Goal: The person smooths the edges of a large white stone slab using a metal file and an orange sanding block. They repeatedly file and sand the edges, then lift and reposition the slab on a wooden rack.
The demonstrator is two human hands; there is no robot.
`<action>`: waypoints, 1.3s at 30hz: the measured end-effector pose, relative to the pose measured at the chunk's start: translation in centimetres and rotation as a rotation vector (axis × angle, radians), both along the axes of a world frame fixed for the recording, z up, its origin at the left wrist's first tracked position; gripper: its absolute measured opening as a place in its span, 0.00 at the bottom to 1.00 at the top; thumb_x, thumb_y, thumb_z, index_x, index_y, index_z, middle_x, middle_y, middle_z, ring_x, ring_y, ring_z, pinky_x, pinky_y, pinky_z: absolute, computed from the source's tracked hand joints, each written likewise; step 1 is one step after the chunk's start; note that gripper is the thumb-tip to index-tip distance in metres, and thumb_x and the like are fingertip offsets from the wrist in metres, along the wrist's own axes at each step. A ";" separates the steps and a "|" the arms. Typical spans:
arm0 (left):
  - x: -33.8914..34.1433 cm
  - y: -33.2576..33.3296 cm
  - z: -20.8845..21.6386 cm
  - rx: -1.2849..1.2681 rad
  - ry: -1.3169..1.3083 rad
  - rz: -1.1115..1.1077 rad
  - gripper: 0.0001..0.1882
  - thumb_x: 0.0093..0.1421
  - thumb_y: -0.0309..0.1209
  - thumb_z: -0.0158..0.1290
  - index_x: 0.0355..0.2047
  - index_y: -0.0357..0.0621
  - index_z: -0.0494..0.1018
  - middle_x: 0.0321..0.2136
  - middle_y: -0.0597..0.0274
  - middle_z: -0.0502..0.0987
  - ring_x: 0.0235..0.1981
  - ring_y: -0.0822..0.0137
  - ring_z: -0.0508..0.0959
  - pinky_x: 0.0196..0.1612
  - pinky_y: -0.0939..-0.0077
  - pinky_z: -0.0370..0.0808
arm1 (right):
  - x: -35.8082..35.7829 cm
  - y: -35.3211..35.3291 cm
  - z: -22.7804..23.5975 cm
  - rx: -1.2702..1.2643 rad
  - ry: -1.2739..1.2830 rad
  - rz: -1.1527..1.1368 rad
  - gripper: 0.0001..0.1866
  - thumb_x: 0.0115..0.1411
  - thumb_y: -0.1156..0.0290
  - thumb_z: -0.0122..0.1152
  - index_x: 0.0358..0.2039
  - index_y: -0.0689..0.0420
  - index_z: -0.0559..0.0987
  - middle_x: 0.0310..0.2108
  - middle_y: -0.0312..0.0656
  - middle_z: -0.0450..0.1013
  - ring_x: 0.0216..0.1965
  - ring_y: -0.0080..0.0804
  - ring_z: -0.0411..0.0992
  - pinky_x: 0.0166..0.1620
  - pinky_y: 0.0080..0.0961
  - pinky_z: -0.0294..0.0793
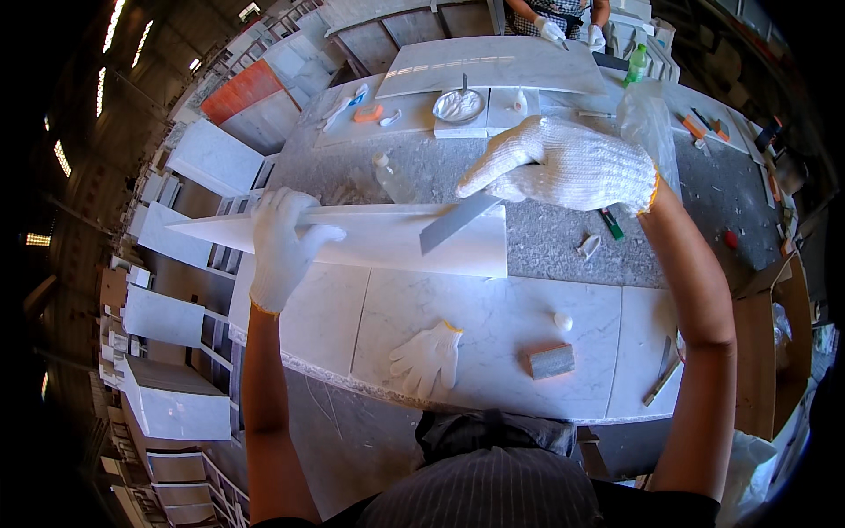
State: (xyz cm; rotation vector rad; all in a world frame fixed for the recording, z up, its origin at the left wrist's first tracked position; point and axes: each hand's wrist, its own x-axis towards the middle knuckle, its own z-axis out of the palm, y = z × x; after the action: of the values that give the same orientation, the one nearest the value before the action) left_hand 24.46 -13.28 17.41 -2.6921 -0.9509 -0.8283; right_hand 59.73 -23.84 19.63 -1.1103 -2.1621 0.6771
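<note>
A long white stone slab (378,236) stands on its long edge across the worktable, its near face toward me. My left hand (286,242), in a white knit glove, grips its upper edge near the left end, fingers over the top and thumb spread along the near side. In my gloved right hand (563,165) is a flat metal scraper blade (459,222). The blade slants down and left, overlapping the slab's right part in view; whether it touches the stone I cannot tell. My right fingers partly hide the scraper's upper end.
Nearer me, a loose white glove (429,358), a grey block (550,362) and a small white cap (562,321) lie on marble tiles. Beyond the slab are a clear bottle (392,179) and a bowl of white paste (460,107). A gloved person (563,18) works opposite. Stone slabs (189,319) are stacked at left.
</note>
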 end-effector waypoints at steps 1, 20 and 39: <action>0.2 0.1 0.0 -0.003 -0.005 -0.003 0.22 0.40 0.40 0.70 0.30 0.43 0.73 0.29 0.59 0.74 0.37 0.54 0.72 0.45 0.61 0.65 | 0.3 0.2 -0.6 0.038 -0.009 -0.021 0.18 0.59 0.83 0.54 0.46 0.51 0.84 0.37 0.40 0.80 0.34 0.27 0.76 0.41 0.24 0.76; 0.3 0.1 0.2 -0.018 -0.020 0.006 0.21 0.39 0.40 0.69 0.27 0.43 0.73 0.29 0.60 0.74 0.37 0.53 0.72 0.46 0.60 0.65 | -0.4 -1.9 -0.9 0.014 0.109 -0.122 0.15 0.62 0.74 0.57 0.48 0.51 0.82 0.34 0.47 0.80 0.28 0.25 0.74 0.37 0.26 0.76; 0.9 0.9 0.4 0.015 -0.019 -0.015 0.20 0.38 0.40 0.70 0.25 0.45 0.73 0.26 0.61 0.74 0.34 0.54 0.72 0.42 0.61 0.65 | -1.5 -4.2 -1.2 0.032 0.201 -0.378 0.15 0.61 0.74 0.55 0.47 0.55 0.82 0.27 0.46 0.78 0.23 0.23 0.67 0.32 0.24 0.73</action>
State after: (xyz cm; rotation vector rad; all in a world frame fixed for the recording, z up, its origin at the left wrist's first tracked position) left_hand 25.35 -12.37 17.85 -2.6870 -0.9255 -0.8617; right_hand 58.20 -28.06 18.44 -1.3268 -1.7252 0.5519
